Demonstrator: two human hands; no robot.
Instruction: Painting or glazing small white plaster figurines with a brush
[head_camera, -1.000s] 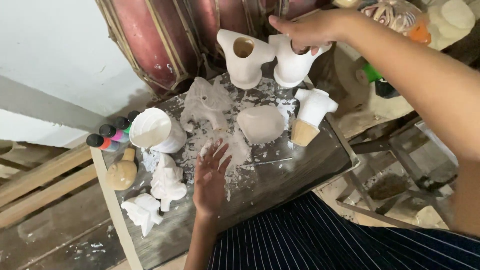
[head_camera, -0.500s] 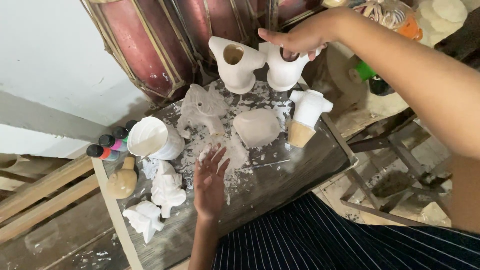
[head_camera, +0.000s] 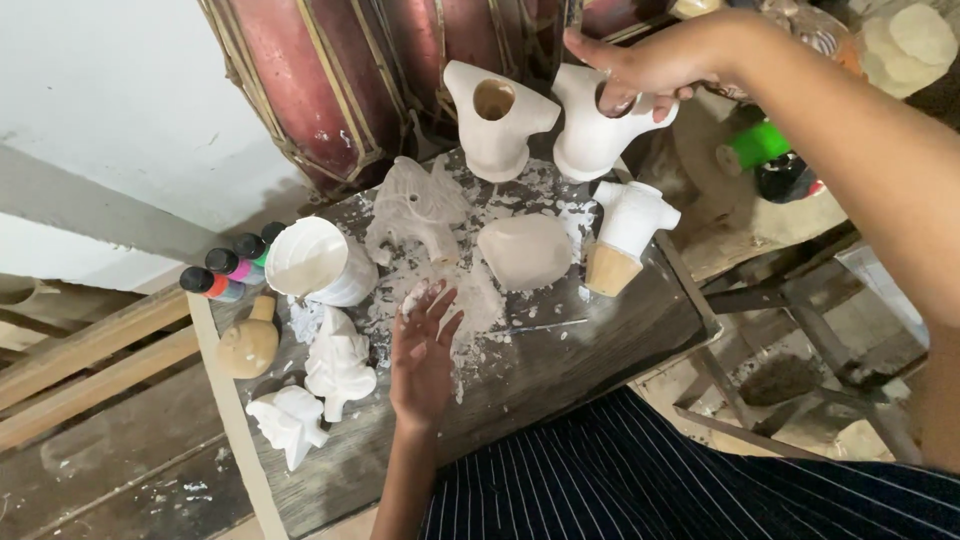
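My right hand (head_camera: 650, 62) reaches across to the far edge of the dark wooden table (head_camera: 560, 370) and grips the rim of a white torso-shaped plaster vase (head_camera: 595, 135). A second such vase (head_camera: 497, 120) stands just left of it. My left hand (head_camera: 422, 350) lies flat and open on the table, fingers spread over white plaster crumbs, dust on the fingertips. In front of it sit a rounded plaster lump (head_camera: 525, 250) and a plaster elephant figure (head_camera: 415, 205). A smaller torso piece with a tan base (head_camera: 622, 235) stands to the right.
A white cup (head_camera: 315, 262) lies on its side at the left, next to several small paint bottles (head_camera: 225, 272). A tan round figure (head_camera: 248, 342) and two white figurines (head_camera: 340, 362) occupy the near left. Large red drums (head_camera: 330, 80) stand behind. My striped garment (head_camera: 640, 480) is below.
My right hand has stayed on the far vase's rim while the view shifted slightly. My left hand remains flat on the crumbs, barely moved.
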